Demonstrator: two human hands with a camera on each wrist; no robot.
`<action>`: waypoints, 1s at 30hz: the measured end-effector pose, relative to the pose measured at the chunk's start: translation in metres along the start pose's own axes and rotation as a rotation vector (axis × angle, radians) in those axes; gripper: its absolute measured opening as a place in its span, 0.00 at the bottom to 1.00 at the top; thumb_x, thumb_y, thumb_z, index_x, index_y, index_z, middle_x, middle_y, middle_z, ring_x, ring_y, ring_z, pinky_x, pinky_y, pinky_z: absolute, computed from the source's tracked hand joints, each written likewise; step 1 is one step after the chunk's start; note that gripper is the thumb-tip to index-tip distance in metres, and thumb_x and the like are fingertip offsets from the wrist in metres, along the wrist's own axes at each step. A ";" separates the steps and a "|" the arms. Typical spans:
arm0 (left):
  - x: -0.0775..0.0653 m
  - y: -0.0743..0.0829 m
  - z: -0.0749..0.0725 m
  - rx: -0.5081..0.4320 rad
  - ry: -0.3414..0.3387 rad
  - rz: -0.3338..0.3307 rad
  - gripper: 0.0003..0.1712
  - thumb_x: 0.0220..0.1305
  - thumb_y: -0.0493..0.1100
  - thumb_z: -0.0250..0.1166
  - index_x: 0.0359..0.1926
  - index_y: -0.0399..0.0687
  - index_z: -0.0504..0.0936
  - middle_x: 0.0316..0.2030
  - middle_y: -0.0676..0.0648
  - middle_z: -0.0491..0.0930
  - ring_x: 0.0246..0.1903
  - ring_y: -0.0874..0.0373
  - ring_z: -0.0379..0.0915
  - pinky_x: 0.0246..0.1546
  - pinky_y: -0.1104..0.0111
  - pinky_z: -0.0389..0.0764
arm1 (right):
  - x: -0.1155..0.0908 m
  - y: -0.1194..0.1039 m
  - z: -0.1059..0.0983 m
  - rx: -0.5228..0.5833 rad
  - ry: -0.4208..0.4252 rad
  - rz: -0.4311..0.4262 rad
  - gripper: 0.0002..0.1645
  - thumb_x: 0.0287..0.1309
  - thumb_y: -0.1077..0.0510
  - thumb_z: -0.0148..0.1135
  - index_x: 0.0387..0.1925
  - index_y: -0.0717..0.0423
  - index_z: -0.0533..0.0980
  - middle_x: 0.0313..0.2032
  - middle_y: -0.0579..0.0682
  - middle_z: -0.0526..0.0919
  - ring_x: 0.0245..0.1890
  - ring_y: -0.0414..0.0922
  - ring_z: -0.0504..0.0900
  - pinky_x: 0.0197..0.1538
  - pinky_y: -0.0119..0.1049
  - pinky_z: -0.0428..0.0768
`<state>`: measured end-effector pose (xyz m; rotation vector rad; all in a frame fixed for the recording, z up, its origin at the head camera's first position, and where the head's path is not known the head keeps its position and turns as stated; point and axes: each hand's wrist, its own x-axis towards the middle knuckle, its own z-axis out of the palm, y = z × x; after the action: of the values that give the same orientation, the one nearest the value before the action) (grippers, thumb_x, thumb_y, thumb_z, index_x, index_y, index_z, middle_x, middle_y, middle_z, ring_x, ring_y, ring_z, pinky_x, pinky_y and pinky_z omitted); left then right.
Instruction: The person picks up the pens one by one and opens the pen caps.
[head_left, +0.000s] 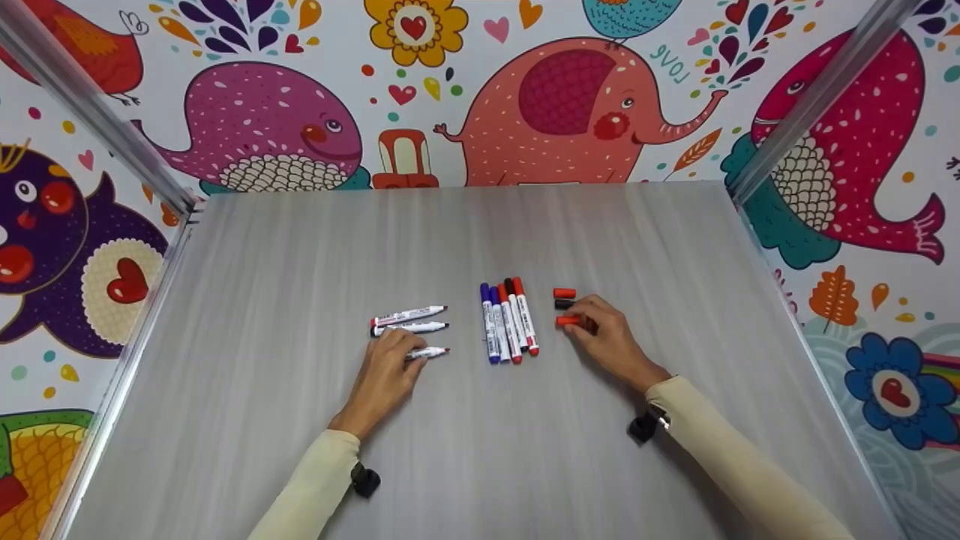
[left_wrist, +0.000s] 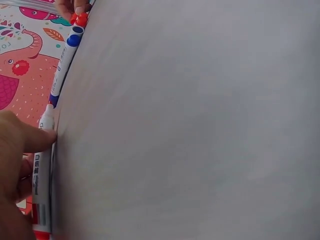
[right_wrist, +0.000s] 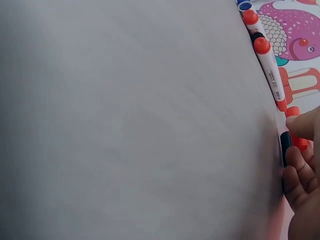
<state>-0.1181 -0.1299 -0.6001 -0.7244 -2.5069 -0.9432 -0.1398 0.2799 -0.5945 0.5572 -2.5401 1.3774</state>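
Red at the tip, an uncapped marker (head_left: 431,352) is pinched by the thumb and fingers of the left hand (head_left: 385,369), its nib pointing to the right; just beyond it on the grey table (head_left: 300,247) lie a black-tipped marker (head_left: 420,328) and a red-ended marker (head_left: 409,315), both uncapped and pointing the same way; the right hand (head_left: 611,341), well apart from the left, has thumb and fingertips closed on a red cap (head_left: 566,320); a black cap (head_left: 562,304) sits just past that one, with a second red cap (head_left: 565,292) farthest off; whether the right hand's other fingers touch the black cap, I cannot tell; between the hands, a row of five capped markers (head_left: 508,322) lies side by side, blue, blue, red, black and red at their far ends; pale yellow sleeves (head_left: 315,480) cover both forearms.
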 end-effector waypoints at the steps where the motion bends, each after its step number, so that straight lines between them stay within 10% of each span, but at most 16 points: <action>1: 0.000 0.000 0.000 0.000 0.006 0.007 0.14 0.55 0.28 0.82 0.40 0.41 0.87 0.38 0.46 0.84 0.42 0.47 0.79 0.47 0.48 0.77 | 0.000 0.001 0.000 0.000 0.006 -0.002 0.10 0.64 0.71 0.77 0.45 0.61 0.87 0.44 0.52 0.85 0.37 0.44 0.78 0.40 0.26 0.73; 30: 0.009 -0.006 0.005 0.095 0.050 0.008 0.11 0.59 0.34 0.83 0.43 0.43 0.92 0.43 0.47 0.86 0.52 0.43 0.75 0.52 0.44 0.68 | 0.005 0.014 0.009 -0.035 0.095 0.002 0.12 0.61 0.72 0.78 0.46 0.62 0.88 0.48 0.57 0.81 0.41 0.48 0.79 0.43 0.27 0.75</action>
<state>-0.1293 -0.1270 -0.6022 -0.6720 -2.4848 -0.8233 -0.1500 0.2785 -0.6088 0.4722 -2.4850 1.3240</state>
